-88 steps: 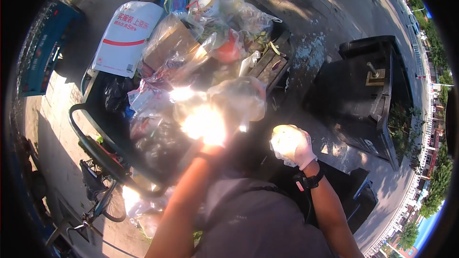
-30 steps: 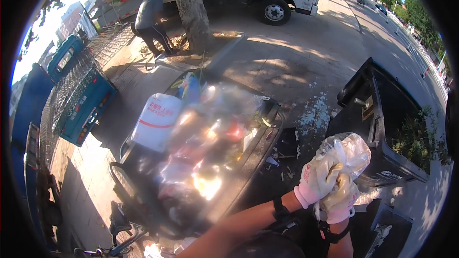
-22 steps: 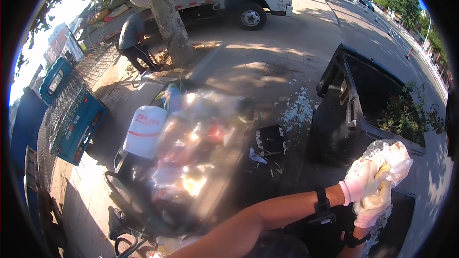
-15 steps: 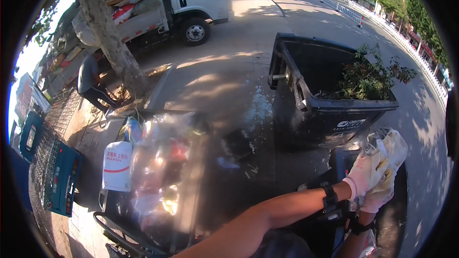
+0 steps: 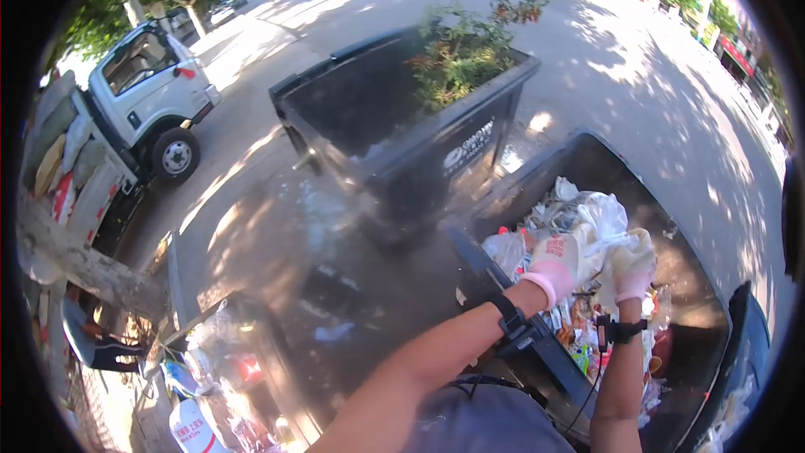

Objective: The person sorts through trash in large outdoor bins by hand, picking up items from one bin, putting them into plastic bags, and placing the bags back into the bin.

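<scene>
Both my hands wear pale gloves with pink cuffs and are inside the near dark wheeled bin [image 5: 662, 231]. My left hand [image 5: 560, 262] and my right hand [image 5: 631, 267] are closed side by side on a whitish plastic bag [image 5: 602, 214]. Part of the bag is hidden behind the gloves. Beneath and around it lies mixed rubbish [image 5: 574, 327], with crumpled plastic and wrappers. A clear plastic bag [image 5: 506, 252] rests just left of my left hand.
Ahead stands a second dark bin [image 5: 419, 168] with leafy branches [image 5: 470, 67] sticking out. At lower left are bagged plastics [image 5: 239, 369] and a white sack [image 5: 193, 428]. A loaded truck [image 5: 151, 88], a tree trunk [image 5: 92, 273] and a bending person [image 5: 96, 340] are farther left.
My view has swung right, bringing the near bin's inside into sight. My hands, still closed on the plastic bag, are now over the rubbish in that bin.
</scene>
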Available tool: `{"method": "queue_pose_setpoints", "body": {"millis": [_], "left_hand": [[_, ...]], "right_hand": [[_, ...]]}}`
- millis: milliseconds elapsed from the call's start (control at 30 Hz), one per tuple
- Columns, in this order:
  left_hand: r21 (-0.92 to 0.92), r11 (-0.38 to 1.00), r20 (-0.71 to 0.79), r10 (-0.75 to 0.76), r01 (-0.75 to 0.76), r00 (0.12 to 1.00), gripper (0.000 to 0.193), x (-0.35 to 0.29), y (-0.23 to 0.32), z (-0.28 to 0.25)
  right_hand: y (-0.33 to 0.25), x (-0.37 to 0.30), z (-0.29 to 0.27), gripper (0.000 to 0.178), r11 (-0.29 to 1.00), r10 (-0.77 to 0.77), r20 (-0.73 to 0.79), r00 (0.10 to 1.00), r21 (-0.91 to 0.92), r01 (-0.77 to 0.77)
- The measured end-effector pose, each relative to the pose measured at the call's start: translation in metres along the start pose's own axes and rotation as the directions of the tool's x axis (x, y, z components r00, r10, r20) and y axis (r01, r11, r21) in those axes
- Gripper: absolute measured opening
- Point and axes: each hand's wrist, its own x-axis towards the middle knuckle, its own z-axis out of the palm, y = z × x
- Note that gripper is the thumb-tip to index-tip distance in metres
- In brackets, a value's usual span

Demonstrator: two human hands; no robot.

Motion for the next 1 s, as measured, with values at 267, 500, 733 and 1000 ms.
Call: {"method": "queue_pose_setpoints", "body": {"millis": [267, 500, 733, 1000], "left_hand": [[0.509, 0.86, 0.015, 0.028, -0.032, 0.999, 0.051, 0.041, -0.053, -0.027], [0.667, 0.734, -0.068, 0.23, -0.127, 0.971, 0.02, 0.048, -0.078, -0.05], [0.543, 0.835, 0.346, -0.124, -0.091, 0.93, 0.019, 0.052, -0.057, -0.058], [0.144, 0.985, 0.482, -0.158, 0.099, 0.862, 0.024, 0.039, -0.076, -0.007]], "right_hand": [[-0.03, -0.02, -0.002, 0.05, 0.931, -0.192, 0.103, 0.976, -0.296, 0.214], [-0.014, -0.038, 0.013, 0.045, 0.934, -0.19, 0.036, 0.981, -0.3, 0.192], [0.014, -0.037, 0.01, 0.03, 0.886, -0.223, 0.021, 0.975, -0.413, 0.212], [0.083, -0.034, 0.005, 0.027, 0.882, -0.027, 0.11, 0.994, -0.465, 0.076]]}}
